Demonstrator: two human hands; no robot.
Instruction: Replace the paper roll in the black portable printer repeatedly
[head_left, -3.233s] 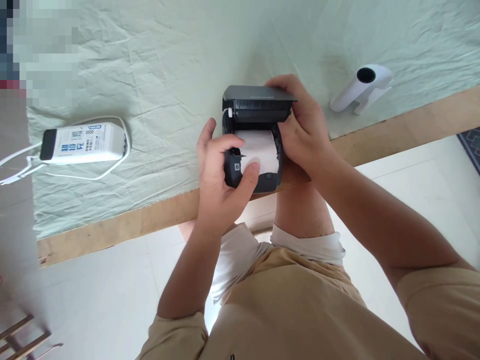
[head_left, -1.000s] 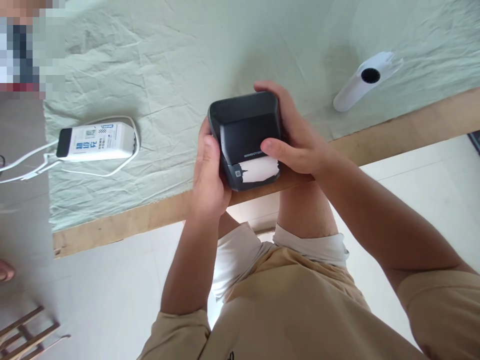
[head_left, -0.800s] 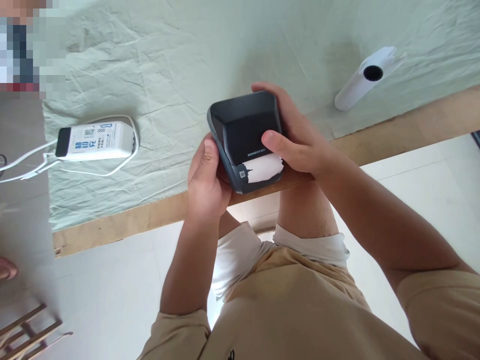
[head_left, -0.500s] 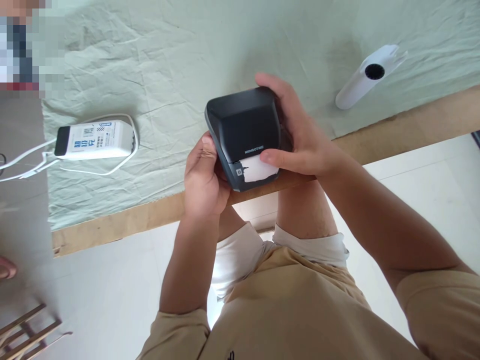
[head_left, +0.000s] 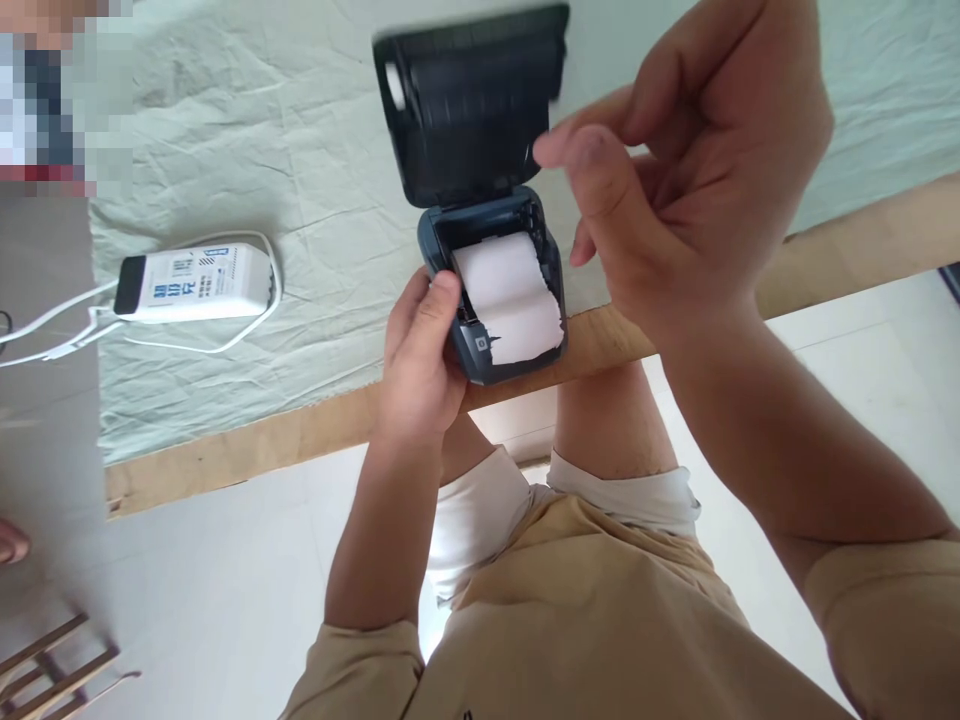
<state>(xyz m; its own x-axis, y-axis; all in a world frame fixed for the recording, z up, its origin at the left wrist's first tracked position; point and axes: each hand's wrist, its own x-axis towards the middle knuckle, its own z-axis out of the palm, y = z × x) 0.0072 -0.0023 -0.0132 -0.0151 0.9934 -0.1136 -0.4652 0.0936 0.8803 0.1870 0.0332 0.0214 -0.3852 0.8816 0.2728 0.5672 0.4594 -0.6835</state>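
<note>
Gaping open, the dark printer bares ragged-edged white paper.

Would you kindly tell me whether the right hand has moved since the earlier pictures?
Yes: the right hand has moved up and rightward in the picture, farther from the white corded device.

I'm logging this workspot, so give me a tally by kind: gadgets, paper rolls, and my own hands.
Gadgets: 2 (printer, white device)
Paper rolls: 1 (paper roll, in the printer)
Your hands: 2 (left hand, right hand)
Total: 5
</note>
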